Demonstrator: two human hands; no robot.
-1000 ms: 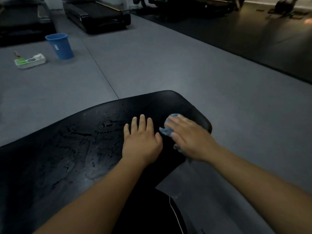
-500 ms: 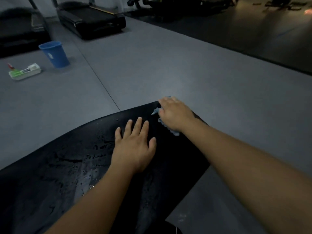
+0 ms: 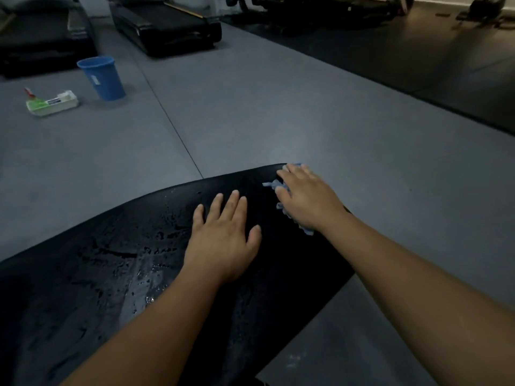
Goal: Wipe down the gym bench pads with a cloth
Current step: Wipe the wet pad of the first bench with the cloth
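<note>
Moisture streaked the black padded bench surface, its long axis running from lower left to a rounded far-right end. Left hand lay flat on it, grip spread. Right hand, grip flat and straight-fingered, pressed a crumpled light-blue cloth at that end.

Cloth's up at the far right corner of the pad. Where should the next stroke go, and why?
Probably sweep the cloth left and back toward you. The right hand presses it at the far corner of the pad, while droplets glisten left of the left hand, which lies flat on it.
</note>
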